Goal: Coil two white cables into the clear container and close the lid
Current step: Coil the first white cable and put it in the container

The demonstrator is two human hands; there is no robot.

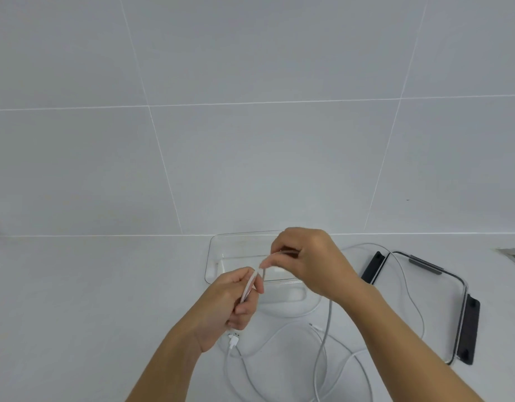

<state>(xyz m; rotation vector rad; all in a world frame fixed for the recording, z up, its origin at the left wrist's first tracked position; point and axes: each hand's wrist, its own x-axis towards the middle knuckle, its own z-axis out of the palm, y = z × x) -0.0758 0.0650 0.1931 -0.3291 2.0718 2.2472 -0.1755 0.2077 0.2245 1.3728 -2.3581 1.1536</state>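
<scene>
Loose cable (323,358) trails below; left hand (230,303) clamps folded loops, right hand (311,262) pinches next bend above container (221,256).

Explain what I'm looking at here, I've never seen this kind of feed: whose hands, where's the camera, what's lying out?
There is no machine: a person works bare-handed, and the single picture comes from a camera worn on their head, looking forward and down. The left hand pinches a few folded loops of thin white cable, and the right hand pinches the same cable just above, so each grip is closed on it. The rest trails loose over the white countertop. Whether that is one cable or two is hard to tell. Behind the hands sits the clear rectangular plastic container, open with nothing visible inside. Its clear lid with black clips lies to the right.
</scene>
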